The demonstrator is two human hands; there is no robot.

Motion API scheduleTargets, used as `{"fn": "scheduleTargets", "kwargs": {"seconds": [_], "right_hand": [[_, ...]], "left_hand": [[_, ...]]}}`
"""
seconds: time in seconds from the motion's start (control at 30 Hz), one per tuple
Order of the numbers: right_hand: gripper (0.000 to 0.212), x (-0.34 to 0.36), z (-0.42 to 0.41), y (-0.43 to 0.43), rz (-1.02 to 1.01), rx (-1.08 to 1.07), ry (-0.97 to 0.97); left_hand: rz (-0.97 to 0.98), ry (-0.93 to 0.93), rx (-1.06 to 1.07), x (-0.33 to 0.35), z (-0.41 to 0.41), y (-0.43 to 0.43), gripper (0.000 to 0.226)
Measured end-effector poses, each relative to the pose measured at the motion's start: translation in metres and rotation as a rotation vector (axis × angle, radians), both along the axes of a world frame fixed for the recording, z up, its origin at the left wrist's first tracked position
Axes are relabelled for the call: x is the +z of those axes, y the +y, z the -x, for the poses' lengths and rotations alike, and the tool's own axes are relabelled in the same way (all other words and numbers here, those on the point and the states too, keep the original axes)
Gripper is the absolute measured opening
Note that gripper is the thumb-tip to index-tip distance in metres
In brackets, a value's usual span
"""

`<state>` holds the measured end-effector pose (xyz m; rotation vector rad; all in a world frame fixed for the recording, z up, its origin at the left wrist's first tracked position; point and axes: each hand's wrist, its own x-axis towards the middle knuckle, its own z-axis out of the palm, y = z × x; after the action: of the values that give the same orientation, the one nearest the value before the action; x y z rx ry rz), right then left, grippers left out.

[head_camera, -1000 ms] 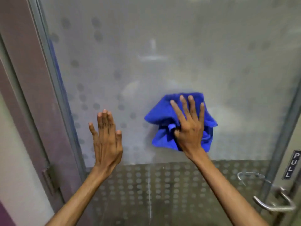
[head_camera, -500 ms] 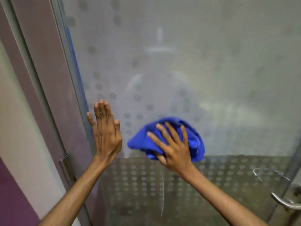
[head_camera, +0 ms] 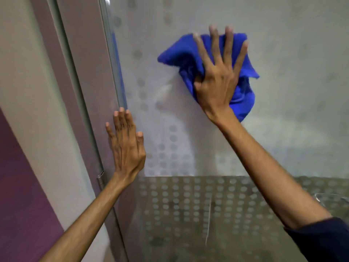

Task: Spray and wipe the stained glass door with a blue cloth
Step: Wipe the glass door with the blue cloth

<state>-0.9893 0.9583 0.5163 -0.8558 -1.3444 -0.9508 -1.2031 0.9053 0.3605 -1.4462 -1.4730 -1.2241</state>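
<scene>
- Pressing one crumpled bright blue cloth (head_camera: 243,95) against the frosted, dot-patterned glass door (head_camera: 294,91), the right hand (head_camera: 217,86) lies flat with fingers spread upward and the thumb pinching a fold of it.
- The bunched cloth sits high on the pane, its long axis slanting from upper left to lower right.
- The left hand (head_camera: 126,146), empty and open, rests flat by the door's left edge, beside the grey-mauve frame (head_camera: 81,91).
- Two bare forearms show; one dark sleeve (head_camera: 324,241) at the lower right.
- No readable writing.
</scene>
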Motion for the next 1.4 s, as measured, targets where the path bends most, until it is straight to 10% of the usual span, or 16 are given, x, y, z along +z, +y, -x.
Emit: {"fn": "scheduleTargets", "kwargs": {"seconds": [0.17,0.47,0.6,0.73,1.07,1.4], "right_hand": [[0.037,0.069,0.034,0.003,-0.062,0.044,0.147],[0.083,-0.219,0.056,-0.019,0.304,0.252,-0.444],[0.07,-0.268,0.04,-0.02,0.286,0.187,-0.654],[0.05,-0.21,0.042,-0.016,0.163,0.181,-0.678],[0.053,0.069,0.117,-0.006,-0.049,0.073,-0.058],[0.067,-0.175,0.102,-0.024,0.183,0.184,-0.651]], "left_hand": [[-0.008,-0.008,0.001,0.004,0.031,-0.001,0.06],[0.043,0.022,-0.047,-0.047,0.076,-0.002,0.059],[0.069,0.005,-0.101,-0.048,0.081,-0.002,0.058],[0.07,-0.028,-0.202,-0.047,0.083,-0.008,0.057],[-0.082,-0.069,-0.184,0.011,0.09,-0.02,0.056],[-0.067,0.092,0.011,0.006,0.144,-0.019,0.054]]}}
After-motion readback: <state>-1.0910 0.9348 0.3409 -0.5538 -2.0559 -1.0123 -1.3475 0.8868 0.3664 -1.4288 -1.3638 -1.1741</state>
